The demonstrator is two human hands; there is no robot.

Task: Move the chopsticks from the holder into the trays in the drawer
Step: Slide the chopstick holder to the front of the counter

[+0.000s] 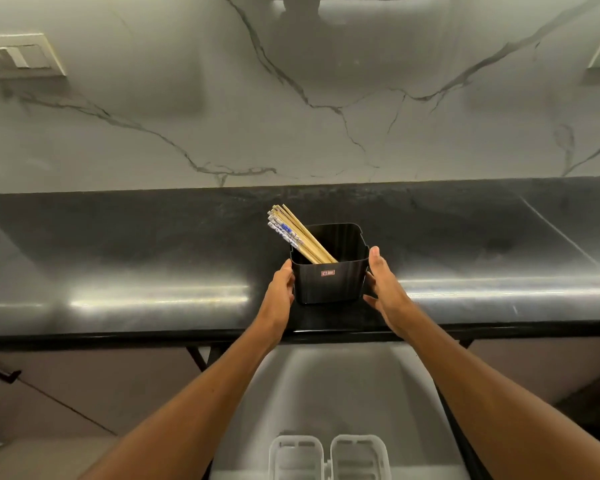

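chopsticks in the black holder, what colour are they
Light wooden chopsticks, pale tan, some with blue-and-white patterned tops; the head view shows them best.

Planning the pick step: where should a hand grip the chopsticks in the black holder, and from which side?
Grip the chopsticks at their free upper ends, coming from above on the holder's far-left side. They lean as one bundle over the far-left corner of the holder, so only those ends are clear. Left hand and right hand flank the walls.

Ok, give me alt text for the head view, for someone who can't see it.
Two bare hands, left hand and right hand, press against opposite sides of a black holder on a dark counter. A bundle of chopsticks leans toward its back-left corner. Two white trays sit in the open drawer below.
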